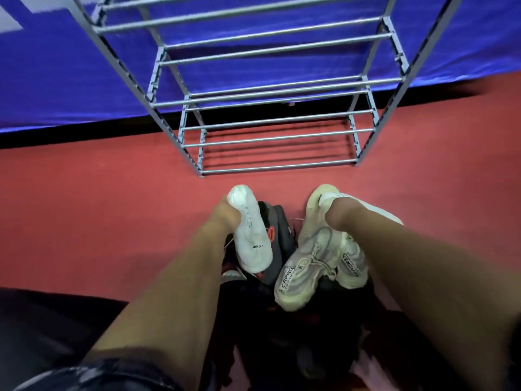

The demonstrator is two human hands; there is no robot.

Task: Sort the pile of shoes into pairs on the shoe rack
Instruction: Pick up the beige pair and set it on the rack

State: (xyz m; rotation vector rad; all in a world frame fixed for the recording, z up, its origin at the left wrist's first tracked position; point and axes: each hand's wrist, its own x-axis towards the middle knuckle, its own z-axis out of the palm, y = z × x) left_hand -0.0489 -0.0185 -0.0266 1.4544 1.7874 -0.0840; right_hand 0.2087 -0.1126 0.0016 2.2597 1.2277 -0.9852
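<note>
A white shoe (251,235) was gripped by the left hand (227,214), cream shoes (318,255) by the right hand (338,214); finger positions were hidden. Probably next: the empty rack (276,131) at 12 o'clock.

Shoe rack (270,100) cut off by top edge; upper tiers unseen. Fingers of left hand (225,215) hidden behind white sneaker (252,238); small print on its side too blurred to be read. Fingers of right hand (342,214) buried among cream sneakers (318,266); grip not made out. Dark shoes (277,232) in pile mostly covered by forearms and shadow; count not told. Lower corners blurred, cut by frame edge.
</note>
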